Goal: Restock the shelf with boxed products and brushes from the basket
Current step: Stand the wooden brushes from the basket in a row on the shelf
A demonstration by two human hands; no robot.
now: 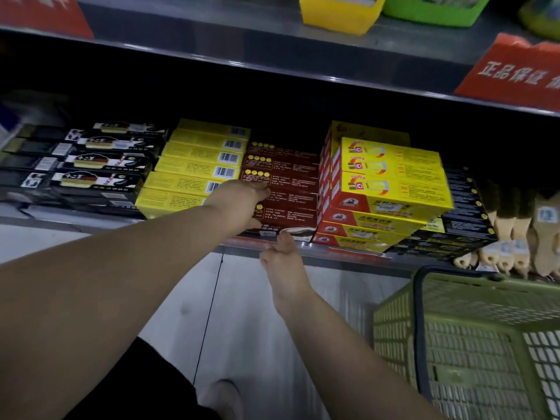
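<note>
On the shelf (303, 253) a stack of dark red boxes (291, 177) lies between yellow boxes (194, 168) and red-and-yellow boxes (391, 183). My left hand (239, 204) reaches onto the left end of the front red boxes, thumb on top and fingers curled round their lower side. My right hand (281, 259) is just below, its straight fingertips touching the front face of the lowest red box at the shelf edge. Wooden-handled brushes (515, 234) lie at the far right of the shelf. The green basket (454, 328) stands at the lower right.
Black boxes (91, 174) fill the shelf's left part and dark boxes (466, 219) sit beside the brushes. The upper shelf carries yellow and green bins (342, 10) and red signs (515, 74). Pale floor lies below.
</note>
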